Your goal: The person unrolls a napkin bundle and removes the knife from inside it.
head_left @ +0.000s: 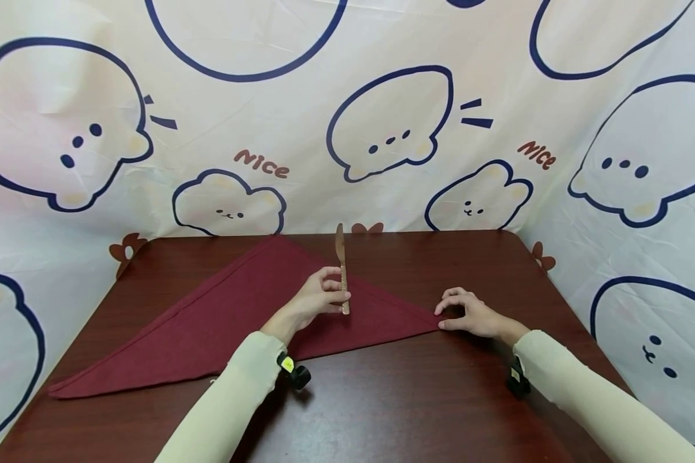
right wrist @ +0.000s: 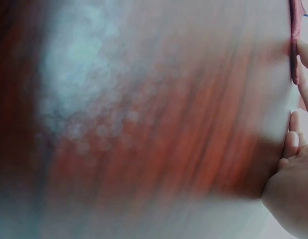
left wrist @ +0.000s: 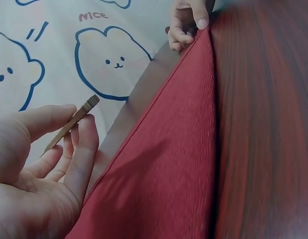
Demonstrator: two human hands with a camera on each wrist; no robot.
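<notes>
Now your left hand (head_left: pixel 317 297) pinches the wooden knife (head_left: pixel 342 276) by its handle, blade pointing away over the folded red napkin (head_left: pixel 226 321); your right hand (head_left: pixel 469 315), fingers curled, pins the napkin's right corner to the table (head_left: pixel 411 399).

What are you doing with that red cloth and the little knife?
A dark red cloth, folded into a triangle, lies on the brown table. The left hand pinches a wooden knife by its handle over the middle of the cloth. The right hand touches the cloth's right corner.
</notes>
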